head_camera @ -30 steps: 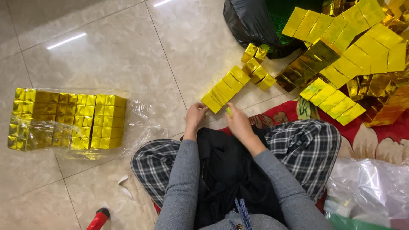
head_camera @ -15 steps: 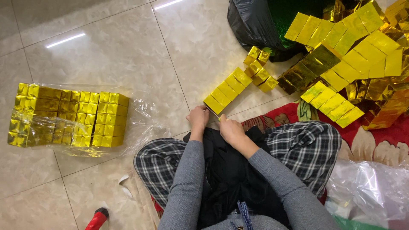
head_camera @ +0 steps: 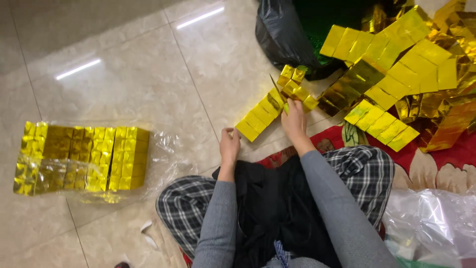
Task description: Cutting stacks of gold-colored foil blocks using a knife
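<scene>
A row of folded gold foil paper pieces (head_camera: 263,115) lies on the tiled floor in front of my knees. My right hand (head_camera: 294,120) reaches over this row and pinches a thin gold foil sheet (head_camera: 276,90) that stands up on edge. My left hand (head_camera: 230,146) hovers near the row's near end, fingers curled, with nothing seen in it. A few small folded gold blocks (head_camera: 293,79) sit at the row's far end.
A stack of gold foil blocks (head_camera: 82,158) lies on clear plastic at the left. A big heap of gold foil strips (head_camera: 396,64) and a black bag (head_camera: 287,34) fill the upper right. A red patterned mat (head_camera: 446,159) and clear plastic bag (head_camera: 431,223) lie at right.
My right hand has moved away from my lap, out over the gold row, and now lifts a foil sheet. My left hand has drifted slightly left.
</scene>
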